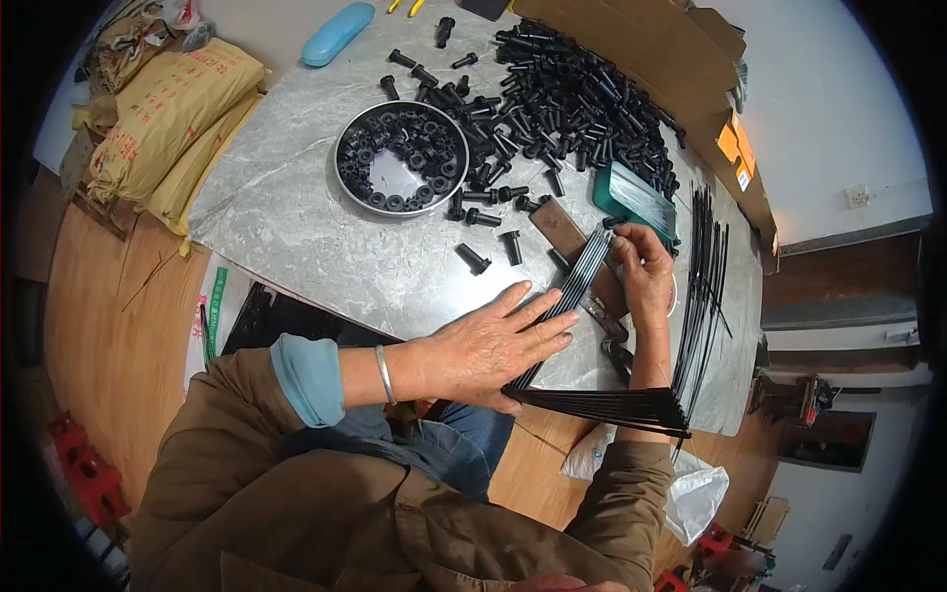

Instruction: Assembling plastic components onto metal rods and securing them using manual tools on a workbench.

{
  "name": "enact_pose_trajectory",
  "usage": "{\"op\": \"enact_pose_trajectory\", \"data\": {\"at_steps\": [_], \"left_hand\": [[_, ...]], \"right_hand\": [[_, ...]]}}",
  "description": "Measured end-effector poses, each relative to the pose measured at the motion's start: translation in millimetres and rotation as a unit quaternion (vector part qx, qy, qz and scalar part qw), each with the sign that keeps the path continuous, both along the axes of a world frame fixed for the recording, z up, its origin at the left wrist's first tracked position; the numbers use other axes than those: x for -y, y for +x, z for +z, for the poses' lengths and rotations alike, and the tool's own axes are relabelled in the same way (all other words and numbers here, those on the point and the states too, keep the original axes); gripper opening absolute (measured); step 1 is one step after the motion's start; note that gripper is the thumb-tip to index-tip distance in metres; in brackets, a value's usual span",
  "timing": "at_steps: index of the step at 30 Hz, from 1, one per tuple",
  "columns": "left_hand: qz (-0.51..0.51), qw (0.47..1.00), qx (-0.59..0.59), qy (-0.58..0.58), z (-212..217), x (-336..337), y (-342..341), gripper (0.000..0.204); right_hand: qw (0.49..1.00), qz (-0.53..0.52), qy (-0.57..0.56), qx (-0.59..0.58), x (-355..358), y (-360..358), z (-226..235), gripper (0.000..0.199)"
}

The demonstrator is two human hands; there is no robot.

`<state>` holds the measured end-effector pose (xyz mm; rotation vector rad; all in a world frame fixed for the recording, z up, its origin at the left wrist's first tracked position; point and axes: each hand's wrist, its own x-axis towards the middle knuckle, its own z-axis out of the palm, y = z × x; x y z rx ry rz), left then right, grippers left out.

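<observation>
A bundle of thin black umbrella ribs [582,273] slants across the table's near edge. Near my thumb it bends sharply, and its other section [612,403] runs right across my right forearm. My left hand [483,345] grips the bundle near this bend, its fingers spread over the ribs and its thumb below them. At the bundle's upper end my right hand [646,271] is closed in a pinch beside a small black plastic piece [614,223]. Its fingers partly hide what they hold. A pale thread or wire curves by the right wrist. Beneath the ribs lies a brown block [559,232].
A round metal pan [341,178] holds small black rings. Behind it lies a heap of black tubular plastic parts [582,94], some scattered nearer. A teal tray [605,194], loose ribs [702,286], a cardboard wall [631,44] and a blue case [337,35] are around.
</observation>
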<state>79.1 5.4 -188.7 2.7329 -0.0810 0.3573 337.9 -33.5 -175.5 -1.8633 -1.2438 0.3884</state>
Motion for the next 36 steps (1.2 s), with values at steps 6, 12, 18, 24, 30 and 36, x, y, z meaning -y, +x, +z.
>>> {"op": "enact_pose_trajectory", "data": {"at_steps": [6,12,18,24,30,36], "left_hand": [[0.007,1.000,0.003,0.005,-1,0,-1,0.093],[0.006,1.000,0.010,-0.002,0,0,-1,0.091],[0.002,1.000,0.022,-0.013,-2,1,-1,0.091],[0.001,1.000,0.025,-0.010,-1,1,0,0.091],[0.005,1.000,0.030,-0.002,0,2,-1,0.091],[-0.001,1.000,0.023,0.001,1,5,-6,0.092]], "right_hand": [[0.970,-0.057,0.037,0.235,15,-7,12,0.020],[0.957,-0.015,-0.083,0.278,35,4,17,0.012],[0.948,-0.002,-0.107,0.301,26,3,29,0.007],[0.961,0.010,-0.095,0.261,9,-4,28,0.008],[0.994,-0.045,-0.009,0.096,-10,19,35,0.022],[0.959,-0.064,-0.114,0.251,-55,52,31,0.021]]}}
